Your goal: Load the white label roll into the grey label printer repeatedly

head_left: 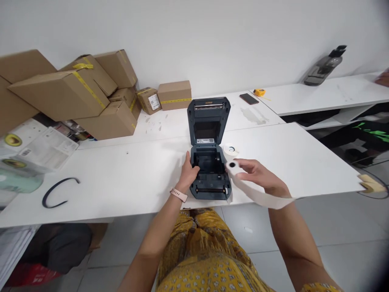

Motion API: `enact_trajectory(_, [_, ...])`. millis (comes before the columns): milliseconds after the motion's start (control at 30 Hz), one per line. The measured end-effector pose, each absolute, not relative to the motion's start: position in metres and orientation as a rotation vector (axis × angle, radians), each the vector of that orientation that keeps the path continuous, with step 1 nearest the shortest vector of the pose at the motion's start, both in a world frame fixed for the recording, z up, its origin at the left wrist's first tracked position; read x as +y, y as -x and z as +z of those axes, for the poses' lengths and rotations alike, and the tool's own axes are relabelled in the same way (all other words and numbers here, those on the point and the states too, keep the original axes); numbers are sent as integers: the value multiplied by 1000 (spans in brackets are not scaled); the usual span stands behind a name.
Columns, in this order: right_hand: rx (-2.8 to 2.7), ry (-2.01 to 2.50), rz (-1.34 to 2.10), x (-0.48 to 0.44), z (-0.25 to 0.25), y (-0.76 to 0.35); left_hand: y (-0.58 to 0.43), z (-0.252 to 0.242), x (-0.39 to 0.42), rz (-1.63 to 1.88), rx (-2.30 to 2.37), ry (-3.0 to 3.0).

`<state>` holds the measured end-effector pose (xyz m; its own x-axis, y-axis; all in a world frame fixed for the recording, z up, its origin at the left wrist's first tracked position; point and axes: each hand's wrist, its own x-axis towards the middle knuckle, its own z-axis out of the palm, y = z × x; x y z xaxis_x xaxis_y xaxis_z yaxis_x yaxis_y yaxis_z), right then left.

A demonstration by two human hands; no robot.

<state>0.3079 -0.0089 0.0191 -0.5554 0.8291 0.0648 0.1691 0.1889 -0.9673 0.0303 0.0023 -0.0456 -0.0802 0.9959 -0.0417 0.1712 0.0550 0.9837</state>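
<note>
A dark label printer stands on the white table with its lid raised and its roll bay exposed. My left hand grips the printer's left side, thumb over the edge into the bay and fingers along the outside. In my right hand is a white label roll with a dark core, pinched between thumb and fingers just right of the printer. A loose strip of labels trails from it across my wrist. Behind it, another white roll lies flat beside the printer.
Cardboard boxes are piled at the back left, with smaller boxes near the wall. A dark headband lies at left. A phone, a yellow tape measure and a pump bottle sit at back right. The table's front edge is close.
</note>
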Motion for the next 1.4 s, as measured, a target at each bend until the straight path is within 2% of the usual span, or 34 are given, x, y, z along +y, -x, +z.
enact_trajectory(133, [-2369,919,1083,10,45,-264,-31,-41,-5,1106,1553,-1253])
enact_trajectory(300, [-2885,1072,481,41,33,-225,-32,-47,-4,1160,1507,-1222])
enact_trajectory(467, [-3071,1244,239,47,24,-206,-34,-54,-2,1227,1403,-1124])
enact_trajectory(667, [-3088,1172,177,46,18,-203,-36,-43,-6,1208,1248,-1001])
enact_trajectory(867, [-2998,1003,289,51,11,-212,-34,-45,-3,1202,1175,-973])
enact_trajectory(967, [-3028,1047,269,50,14,-207,-32,-49,-1,1207,1184,-1066])
enact_trajectory(1133, [-3126,1233,170,47,22,-188,-30,-41,-12,1384,1493,-1367])
enact_trajectory(1233, [-3137,1243,172,46,25,-185,-30,-31,-32,1490,1371,-1587])
enact_trajectory(1400, [-3078,1064,292,46,30,-205,-29,-22,-64,1300,1120,-1690])
